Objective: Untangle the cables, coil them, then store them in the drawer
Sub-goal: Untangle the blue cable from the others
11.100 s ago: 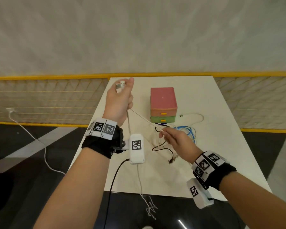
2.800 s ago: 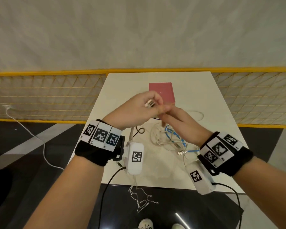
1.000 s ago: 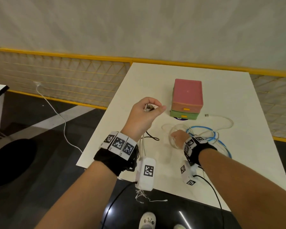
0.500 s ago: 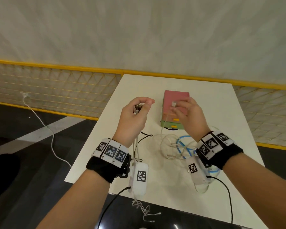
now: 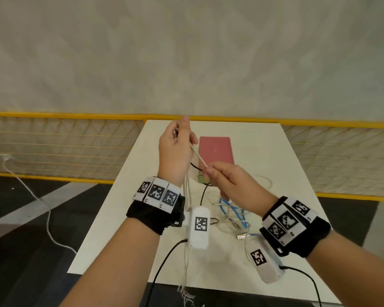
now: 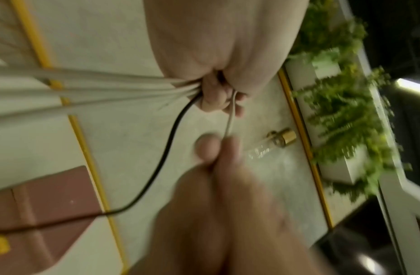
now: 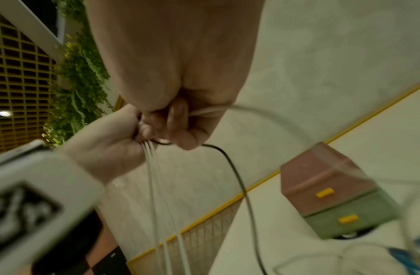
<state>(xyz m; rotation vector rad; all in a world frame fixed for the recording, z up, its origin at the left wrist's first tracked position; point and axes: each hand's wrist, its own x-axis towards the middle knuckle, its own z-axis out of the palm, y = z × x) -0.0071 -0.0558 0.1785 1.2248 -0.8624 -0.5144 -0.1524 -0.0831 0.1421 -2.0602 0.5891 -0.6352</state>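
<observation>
My left hand (image 5: 179,135) is raised over the table's far left, gripping several white cable (image 6: 110,87) loops and a metal plug (image 5: 175,133); the loops hang past my wrist. My right hand (image 5: 209,172) sits just below and to the right, pinching a taut strand of the same white cable (image 5: 199,159) that runs up to the left hand. A black cable (image 7: 241,186) droops from between the hands toward the table. A blue cable (image 5: 233,209) lies tangled with other leads under my right wrist. The pink-and-green drawer box (image 5: 215,149) stands behind the hands, both drawers closed (image 7: 333,197).
A loose USB plug (image 5: 242,236) lies on the white table (image 5: 129,229) near my right wrist. A yellow-railed mesh fence (image 5: 64,147) runs behind the table. White cord ends dangle over the front edge (image 5: 186,293). A floor cable (image 5: 47,218) trails at left.
My left hand has lifted higher with its loops. My right hand has come down from in front of the box and now pinches the strand just below the left hand.
</observation>
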